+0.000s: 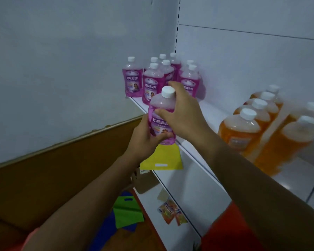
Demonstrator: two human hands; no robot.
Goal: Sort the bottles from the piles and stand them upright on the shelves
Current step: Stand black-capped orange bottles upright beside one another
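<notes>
The shelf (pixel 203 113) runs through frame centre. Above its front edge, both hands hold the bottle (pixel 161 115) upright. Left hand (pixel 143 140) wraps its base; right hand (pixel 181 113) curls round the shoulder. Judged liquid-filled, heavy, smooth: grip the body, not the cap (pixel 168 91).

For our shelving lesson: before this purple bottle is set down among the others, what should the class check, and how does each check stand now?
1. Purple bottle held by left hand and right hand: ok.
2. White cap on: ok.
3. Bottle near upright: ok.
4. Purple group standing upright: ok.
5. Free shelf space beside them: ok.
6. Orange bottles kept apart: ok.
</notes>
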